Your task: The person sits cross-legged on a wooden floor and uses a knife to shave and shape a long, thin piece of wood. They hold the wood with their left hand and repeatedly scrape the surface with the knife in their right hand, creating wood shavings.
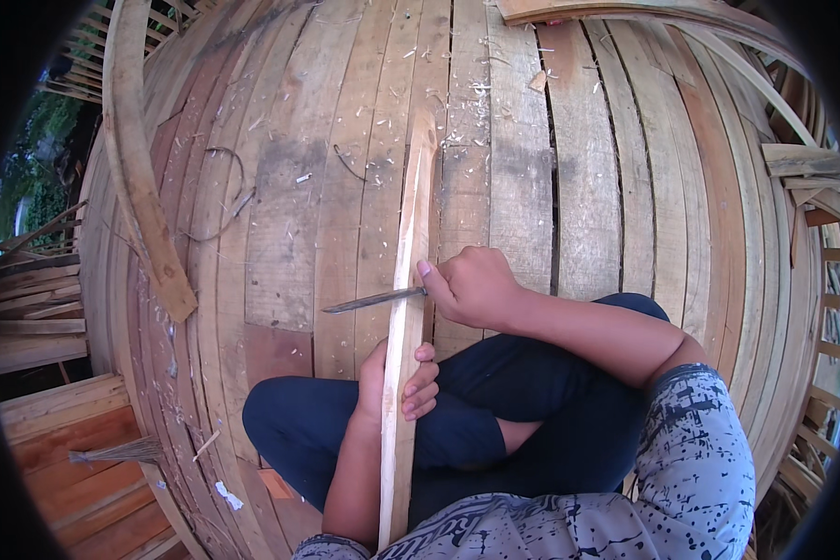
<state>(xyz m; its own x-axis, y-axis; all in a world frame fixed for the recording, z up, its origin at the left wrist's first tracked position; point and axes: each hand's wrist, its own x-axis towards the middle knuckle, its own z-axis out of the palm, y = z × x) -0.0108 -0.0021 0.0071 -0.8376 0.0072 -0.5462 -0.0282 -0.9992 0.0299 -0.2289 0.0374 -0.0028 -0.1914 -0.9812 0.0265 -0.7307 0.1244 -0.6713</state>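
Note:
A long, pale wooden stick (407, 271) runs from my lap up along the plank floor, its far end tapered. My left hand (399, 385) wraps round its lower part, with the fingers curled over the right side. My right hand (471, 287) is closed in a fist just right of the stick, gripping a knife whose handle is hidden inside it. The dark, narrow knife blade (364, 301) lies across the stick, its tip pointing left past the far edge. Pale faces along the stick look freshly cut.
Wood shavings (476, 93) are scattered over the plank floor (579, 205). A long curved board (140, 177) lies at the left, near a thin cord (238, 196) and a broom head (117, 452). Stacked wood pieces (803, 161) stand along the right side.

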